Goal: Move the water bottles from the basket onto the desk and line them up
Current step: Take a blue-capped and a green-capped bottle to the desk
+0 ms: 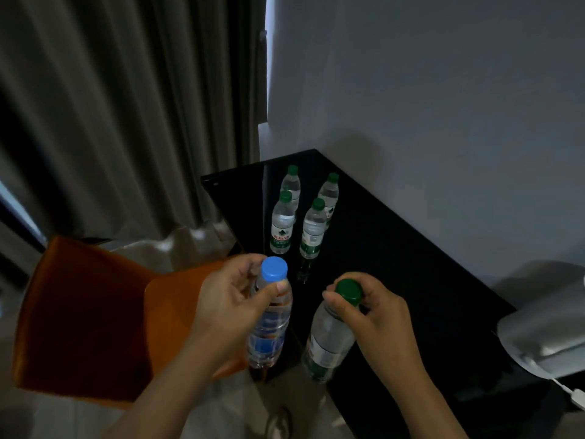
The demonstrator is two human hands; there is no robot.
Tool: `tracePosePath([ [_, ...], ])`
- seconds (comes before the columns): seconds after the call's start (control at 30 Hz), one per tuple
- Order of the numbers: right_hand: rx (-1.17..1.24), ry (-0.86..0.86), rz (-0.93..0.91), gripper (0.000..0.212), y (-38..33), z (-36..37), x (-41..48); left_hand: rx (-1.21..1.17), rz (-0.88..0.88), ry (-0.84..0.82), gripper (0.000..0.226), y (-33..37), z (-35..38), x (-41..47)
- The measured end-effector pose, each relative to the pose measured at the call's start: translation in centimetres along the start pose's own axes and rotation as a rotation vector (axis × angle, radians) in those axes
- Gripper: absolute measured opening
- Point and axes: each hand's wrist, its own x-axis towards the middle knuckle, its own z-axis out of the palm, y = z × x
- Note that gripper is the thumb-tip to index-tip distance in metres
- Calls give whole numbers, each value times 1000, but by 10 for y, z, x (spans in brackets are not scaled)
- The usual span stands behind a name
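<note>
Mid-transfer: the left hand (221, 305) grips a blue-capped bottle (269, 327), the right hand (376, 315) a green-capped bottle (329, 340), at the near edge of the worktop (395, 248); next, stand them alongside the four bottles (281, 226) there.

Five green-capped bottles (282, 228) (313, 231) (291, 183) (330, 193) (327, 340); one blue-capped bottle (269, 324); two hands (221, 299) (376, 312).

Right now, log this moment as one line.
left hand: holds blue-capped bottle | right hand: holds green-capped bottle | desk: four standing bottles
</note>
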Motion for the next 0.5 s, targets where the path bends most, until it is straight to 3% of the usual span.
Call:
tracePosePath([
  [0.13,-24,-27,29,28,23,5,41,174,0,-69,40,-25,6,51],
  [0.5,-40,-39,168,31,66,16,110,388,70,-110,26,-91,29,158],
])
